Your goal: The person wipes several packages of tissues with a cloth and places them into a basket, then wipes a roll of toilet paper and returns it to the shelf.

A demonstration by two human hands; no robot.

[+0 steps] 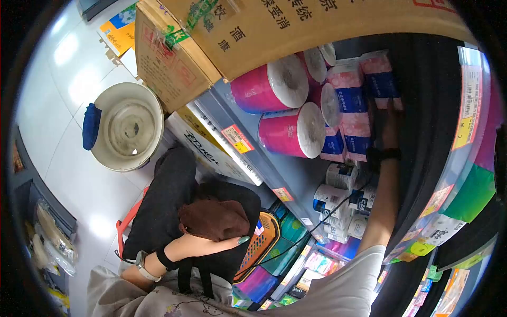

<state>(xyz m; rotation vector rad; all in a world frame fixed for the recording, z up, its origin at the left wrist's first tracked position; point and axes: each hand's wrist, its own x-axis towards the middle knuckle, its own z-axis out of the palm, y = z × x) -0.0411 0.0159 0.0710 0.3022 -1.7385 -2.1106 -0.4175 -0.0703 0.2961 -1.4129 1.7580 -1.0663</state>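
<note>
My left hand [208, 244] is closed around a bunched brown cloth [214, 219] above my dark-trousered knee. Its thumb, with a green nail, lies along the cloth's lower edge. My right arm reaches deep into a shelf, where my right hand [390, 129] is in shade at the near end of a stack of pink and blue tissue packs [381, 84]. The fingertips touch the lowest pack of that stack; their grip is too dark to make out. More tissue packs [355, 124] stand beside it, along with large pink-wrapped paper rolls [285, 132].
Cardboard boxes [174, 58] rest above the shelf edge [248, 153]. A white bucket [127, 127] with a blue cloth [91, 127] on its rim stands on the floor. Small white rolls [330, 198], a thin black cable [322, 219] and an orange basket [261, 240] are close to my right arm.
</note>
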